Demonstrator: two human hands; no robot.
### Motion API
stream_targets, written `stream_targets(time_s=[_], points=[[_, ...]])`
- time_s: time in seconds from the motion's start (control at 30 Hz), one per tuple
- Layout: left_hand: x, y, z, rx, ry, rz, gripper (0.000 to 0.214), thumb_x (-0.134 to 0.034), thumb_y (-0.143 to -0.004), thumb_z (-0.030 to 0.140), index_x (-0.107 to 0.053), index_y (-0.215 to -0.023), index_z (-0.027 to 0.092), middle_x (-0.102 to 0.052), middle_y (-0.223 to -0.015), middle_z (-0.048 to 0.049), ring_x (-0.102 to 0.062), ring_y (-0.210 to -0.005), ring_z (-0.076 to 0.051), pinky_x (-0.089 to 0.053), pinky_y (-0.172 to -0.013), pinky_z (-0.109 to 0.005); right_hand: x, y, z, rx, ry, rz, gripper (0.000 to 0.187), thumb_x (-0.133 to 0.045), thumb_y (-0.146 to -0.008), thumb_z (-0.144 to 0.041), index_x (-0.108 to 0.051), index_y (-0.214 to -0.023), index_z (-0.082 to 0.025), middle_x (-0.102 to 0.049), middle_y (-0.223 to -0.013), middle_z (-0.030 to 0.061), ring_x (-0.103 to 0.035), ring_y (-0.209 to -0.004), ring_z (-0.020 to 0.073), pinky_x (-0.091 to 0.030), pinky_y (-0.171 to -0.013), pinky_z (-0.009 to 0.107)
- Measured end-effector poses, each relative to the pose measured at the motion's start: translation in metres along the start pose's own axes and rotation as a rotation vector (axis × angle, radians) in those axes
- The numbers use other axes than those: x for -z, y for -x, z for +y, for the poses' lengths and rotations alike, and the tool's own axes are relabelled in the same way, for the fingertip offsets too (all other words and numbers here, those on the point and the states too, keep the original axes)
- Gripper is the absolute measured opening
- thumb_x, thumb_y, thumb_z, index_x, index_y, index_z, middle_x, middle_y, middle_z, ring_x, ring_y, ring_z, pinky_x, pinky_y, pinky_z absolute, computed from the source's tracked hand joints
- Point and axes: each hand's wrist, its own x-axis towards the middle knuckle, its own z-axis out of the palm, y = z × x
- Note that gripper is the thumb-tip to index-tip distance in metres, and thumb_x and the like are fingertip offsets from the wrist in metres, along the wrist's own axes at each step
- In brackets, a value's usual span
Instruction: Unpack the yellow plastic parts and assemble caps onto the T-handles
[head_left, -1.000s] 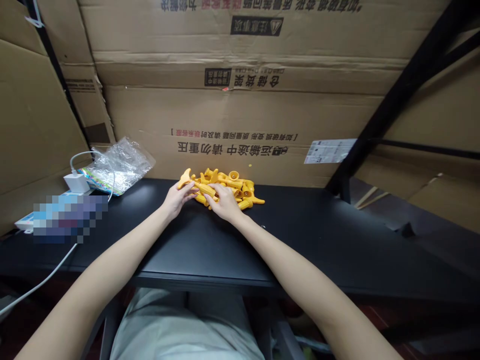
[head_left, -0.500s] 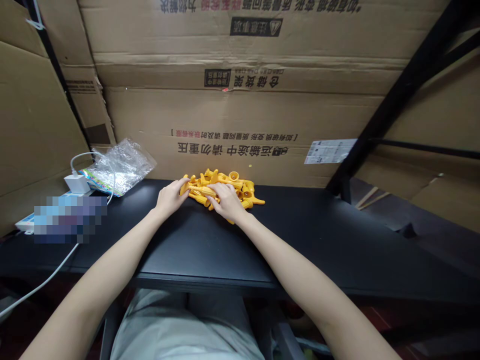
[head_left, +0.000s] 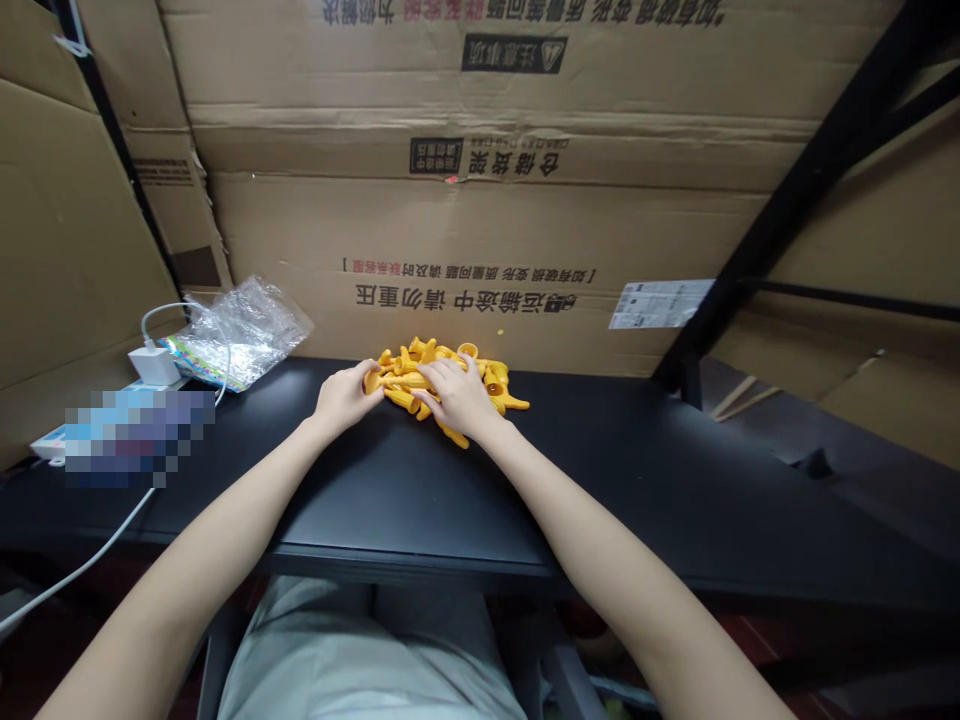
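Observation:
A heap of yellow plastic pieces [head_left: 495, 380] lies on the black table against the cardboard. Several have hollow, cup-like ends, and some taper to a finger-like tip. At the heap's left edge my left hand [head_left: 345, 397] is closed, thumb and fingers pinching the round end of one long yellow plastic piece [head_left: 405, 381]. That piece points right, its far end between the thumb and fingers of my right hand [head_left: 459, 398]. My right hand rests over the middle of the heap with thumb and fingers apart, hiding the pieces beneath it.
On the left are a crumpled clear plastic bag [head_left: 259, 325], a white charger plug [head_left: 154, 365] with a cable, and a power strip [head_left: 49, 445], partly blurred out. Cardboard [head_left: 465, 220] walls the back. A black metal post [head_left: 780, 200] slants at right.
My right hand has shifted slightly right over the heap, and its thumb and fingers have spread from the long piece. My left hand still pinches that piece's round end, now turned slightly.

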Motion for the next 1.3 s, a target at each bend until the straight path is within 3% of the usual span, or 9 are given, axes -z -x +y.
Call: stream_targets(time_s=[0.23,0.47,0.8,1.0,1.3], points=[[0.0008,0.0023,0.0058,0.003,-0.083,-0.034,0.038,-0.055,-0.081,0.039,-0.06,-0.117,0.027,-0.073,-0.097,-0.0031,-0.068,-0.088,-0.022,-0.045,-0.07,-0.026,-0.0011,-0.0017,-0.0017,-0.026,-0.014,-0.021,0.026,-0.044,-0.088,-0.012,-0.062,-0.106,-0.017,-0.065,-0.11,0.0135,-0.055,-0.107,0.0266,-0.022,-0.103,0.047],[0.0001,0.0022,0.0043,0.005,-0.084,-0.027,0.038,-0.055,-0.082,0.038,-0.06,-0.117,0.028,-0.073,-0.1,-0.0034,-0.068,-0.089,-0.022,-0.046,-0.072,-0.027,-0.0031,0.0012,-0.0018,-0.01,-0.018,-0.034,0.029,-0.043,-0.094,-0.03,-0.06,-0.114,-0.017,-0.067,-0.108,0.0133,-0.055,-0.106,0.027,-0.021,-0.105,0.049],[0.0024,0.0026,0.0082,0.021,-0.076,-0.037,0.038,-0.055,-0.081,0.038,-0.061,-0.117,0.026,-0.073,-0.097,-0.0044,-0.068,-0.088,-0.023,-0.047,-0.071,-0.028,-0.002,-0.0029,-0.0036,-0.045,0.011,0.005,0.027,-0.041,-0.092,-0.015,-0.062,-0.108,-0.019,-0.066,-0.109,0.0124,-0.055,-0.106,0.0257,-0.021,-0.105,0.048],[0.0032,0.0029,0.0063,0.024,-0.078,-0.03,0.038,-0.055,-0.081,0.038,-0.06,-0.117,0.025,-0.073,-0.099,-0.005,-0.068,-0.088,-0.023,-0.047,-0.07,-0.028,-0.0057,0.001,0.0,0.006,-0.032,0.024,0.03,-0.045,-0.094,-0.028,-0.058,-0.119,-0.017,-0.066,-0.114,0.0136,-0.055,-0.11,0.0261,-0.023,-0.106,0.048],[0.0019,0.0021,0.007,0.043,-0.101,-0.048,0.037,-0.054,-0.081,0.037,-0.06,-0.116,0.025,-0.072,-0.1,-0.0042,-0.068,-0.09,-0.023,-0.047,-0.072,-0.028,-0.0095,-0.0016,-0.0014,0.017,0.053,0.051,0.02,-0.046,-0.091,-0.016,-0.061,-0.103,-0.017,-0.067,-0.103,0.0113,-0.057,-0.104,0.0254,-0.022,-0.106,0.049]])
